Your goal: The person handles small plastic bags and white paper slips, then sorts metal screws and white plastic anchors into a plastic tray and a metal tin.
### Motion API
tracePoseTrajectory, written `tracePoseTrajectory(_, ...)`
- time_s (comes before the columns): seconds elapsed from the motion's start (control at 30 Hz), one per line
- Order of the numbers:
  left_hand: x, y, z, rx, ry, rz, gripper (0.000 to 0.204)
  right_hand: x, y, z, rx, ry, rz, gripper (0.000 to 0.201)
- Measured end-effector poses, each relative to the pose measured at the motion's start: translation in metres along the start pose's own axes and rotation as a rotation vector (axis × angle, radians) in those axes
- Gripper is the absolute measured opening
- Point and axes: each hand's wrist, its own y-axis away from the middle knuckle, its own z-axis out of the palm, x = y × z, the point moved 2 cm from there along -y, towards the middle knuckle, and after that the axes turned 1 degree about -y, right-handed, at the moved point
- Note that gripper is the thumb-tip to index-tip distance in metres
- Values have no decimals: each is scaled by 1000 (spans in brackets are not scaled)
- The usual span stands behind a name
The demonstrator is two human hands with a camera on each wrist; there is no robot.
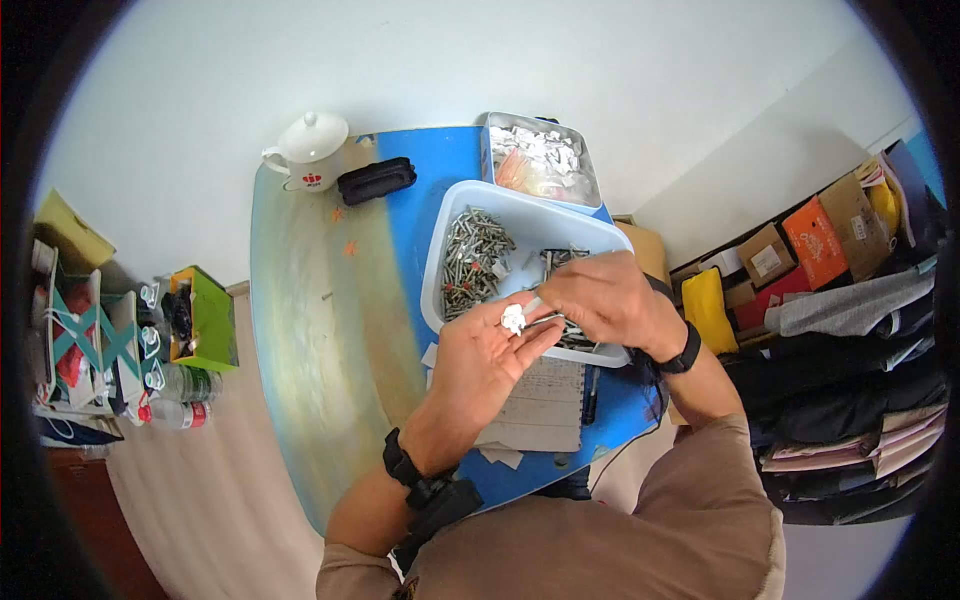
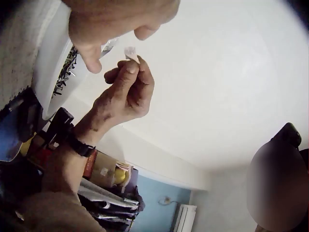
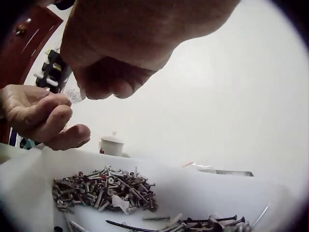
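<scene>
Palm up over the near rim of a white tub [image 1: 432, 275], the left hand [image 1: 482, 362] carries a crumpled white scrap [image 1: 513, 319] on its loosely bent fingers. A thin metallic piece [image 1: 548, 319] lies by its fingertips. The right hand [image 1: 605, 300], just right of it, pinches a small pale slip [image 2: 131, 52] between thumb and fingers. Dark handwritten marks show on that slip [image 3: 75, 94] in the right wrist view. Inside the tub, a heap of mixed screws [image 1: 470, 255] lies left, and darker screws [image 3: 212, 224] lie right, partly hidden by the hands.
Behind the tub stands a tin [image 1: 597, 192] of white scraps. A lidded mug [image 1: 312, 150] and black pouch [image 1: 377, 181] are at the back left. Handwritten paper [image 1: 535, 410] and a pen [image 1: 591, 395] lie in front; a loose screw [image 1: 327, 296] lies left.
</scene>
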Motion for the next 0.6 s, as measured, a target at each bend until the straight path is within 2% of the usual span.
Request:
tracePoseTrajectory(0.03, 0, 0, -1, 7, 23, 2, 42, -7, 2, 0, 31, 203, -74, 19)
tracePoseTrajectory(0.07, 1, -1, -2, 6, 32, 8, 42, -8, 7, 4, 38, 276, -111, 26)
tracePoseTrajectory(0.27, 0, -1, -4, -37, 27, -17, 45, -23, 13, 7, 79, 365, -62, 29)
tracePoseTrajectory(0.43, 1, -1, -4, 24, 38, -12, 50, -28, 12, 14, 5, 392, -117, 30)
tracePoseTrajectory(0.6, 5, 1, 0, -33, 56, 1, 51, -30, 9, 15, -2, 371, -135, 30)
